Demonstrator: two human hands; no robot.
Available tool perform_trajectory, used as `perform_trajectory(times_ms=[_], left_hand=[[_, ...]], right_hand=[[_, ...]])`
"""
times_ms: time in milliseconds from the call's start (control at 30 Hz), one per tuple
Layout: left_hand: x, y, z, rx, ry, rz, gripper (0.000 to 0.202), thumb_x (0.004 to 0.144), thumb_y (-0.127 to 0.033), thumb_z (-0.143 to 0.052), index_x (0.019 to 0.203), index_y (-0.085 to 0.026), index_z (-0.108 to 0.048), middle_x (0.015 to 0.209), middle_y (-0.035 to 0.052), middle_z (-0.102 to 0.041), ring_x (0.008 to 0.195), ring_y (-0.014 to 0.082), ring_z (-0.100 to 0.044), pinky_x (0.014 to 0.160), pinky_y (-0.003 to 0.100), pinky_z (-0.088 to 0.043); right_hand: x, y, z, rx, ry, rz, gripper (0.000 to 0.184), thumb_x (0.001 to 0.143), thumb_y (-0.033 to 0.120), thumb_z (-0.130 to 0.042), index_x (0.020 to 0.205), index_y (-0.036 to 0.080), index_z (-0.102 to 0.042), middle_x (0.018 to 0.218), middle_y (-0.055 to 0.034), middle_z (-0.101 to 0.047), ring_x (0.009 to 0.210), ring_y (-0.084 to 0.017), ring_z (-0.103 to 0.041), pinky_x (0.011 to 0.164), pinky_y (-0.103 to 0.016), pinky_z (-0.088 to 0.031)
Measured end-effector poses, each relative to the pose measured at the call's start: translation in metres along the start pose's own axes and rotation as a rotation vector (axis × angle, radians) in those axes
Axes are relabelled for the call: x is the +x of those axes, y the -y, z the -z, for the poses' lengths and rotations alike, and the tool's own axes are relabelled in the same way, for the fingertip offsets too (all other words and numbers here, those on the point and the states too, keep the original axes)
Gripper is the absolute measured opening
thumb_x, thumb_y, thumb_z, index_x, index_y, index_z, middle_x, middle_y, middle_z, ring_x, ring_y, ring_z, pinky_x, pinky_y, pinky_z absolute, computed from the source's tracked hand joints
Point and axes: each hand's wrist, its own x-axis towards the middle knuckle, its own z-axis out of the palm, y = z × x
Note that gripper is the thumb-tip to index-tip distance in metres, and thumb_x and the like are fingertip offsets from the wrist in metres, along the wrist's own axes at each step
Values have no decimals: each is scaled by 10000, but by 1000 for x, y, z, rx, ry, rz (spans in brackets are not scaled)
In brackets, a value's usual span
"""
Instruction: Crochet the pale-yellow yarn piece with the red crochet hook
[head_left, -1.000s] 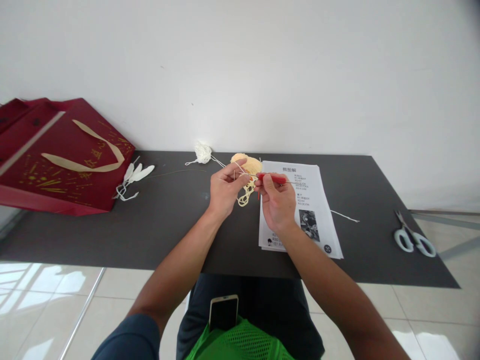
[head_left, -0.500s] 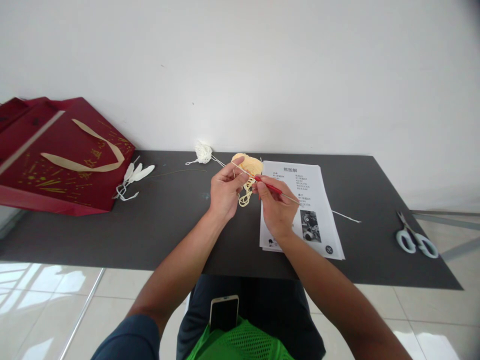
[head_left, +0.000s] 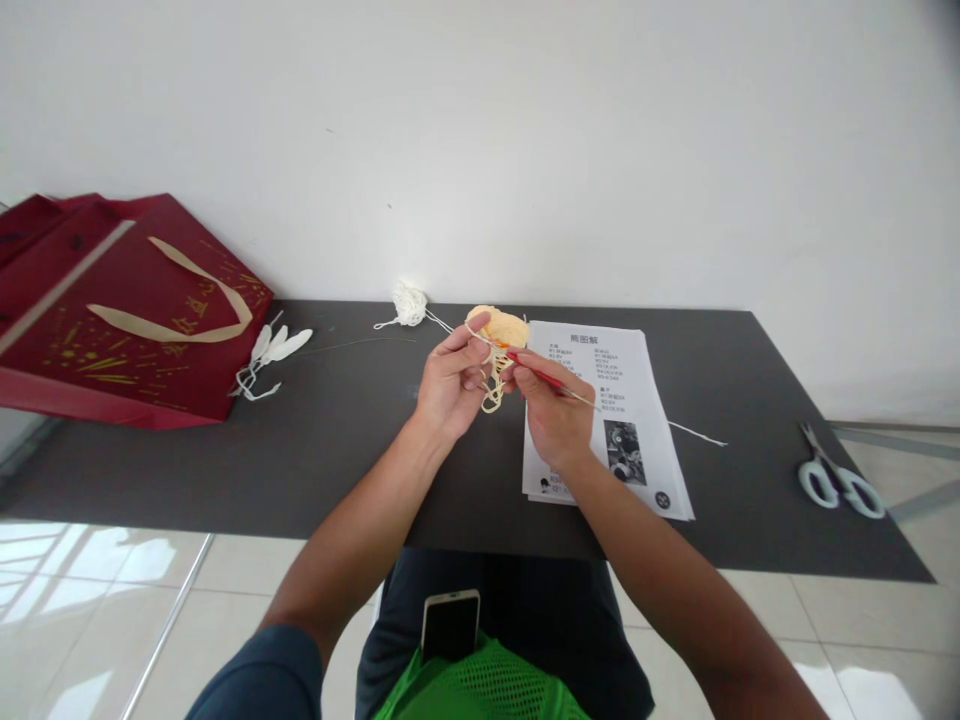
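hook and white strand in hand, centre of frame

i am inspecting by the head camera alone, and record as follows. the right hand, at the centre of the frame, has its grip closed around a red-handled hook; the thin shaft extends out past the fingers towards the lower right, over the paper sheets. the left hand, just beside it, has its grip pinched on a white strand, which passes over the raised index finger. what else sits between those fingertips is too small for me to tell, and i cannot make out the hook's far tip.

the strand leads from a white yarn ball near the back edge of the table, above and left of the hands. directly beyond the fingers lies a yellow yarn bundle, with loose yellow loops visible between the two hands.

remaining items: scissors at the right of the frame, blades pointing to the upper left; a dark red bag at the left, with white leaf-shaped pieces beside it; a phone at the bottom centre, in green mesh.
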Motion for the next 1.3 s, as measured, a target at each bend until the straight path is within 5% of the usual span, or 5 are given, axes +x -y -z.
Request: perform_trajectory(times_ms=[233,800,1300], left_hand=[[-2,3,-4,30,-22,-36,424,604,-106,-774,1020,-188,-774,631,-61,-502,467,12,-302,430,199,-169],[-1,6,-1,157,-43,-180,383,591,-83,-742,955,-174,-819,676,-23,-577,488,12,-320,443,195,-152],[3,-9,7,302,110,-16,325,548,-38,-681,826,-136,-818,600,-10,-553,470,27,-339,445,204,-114]], right_hand=[[16,7,2,236,0,-127,132,802,284,-817,897,268,-728,896,24,-779,701,-91,-661,651,-240,-583],[21,3,14,85,43,152,125,843,245,-776,894,264,-663,932,14,-764,641,-96,-644,615,-281,-534],[20,12,19,-3,92,177,140,842,206,-767,884,256,-643,888,14,-750,633,-101,-614,574,-275,-482]])
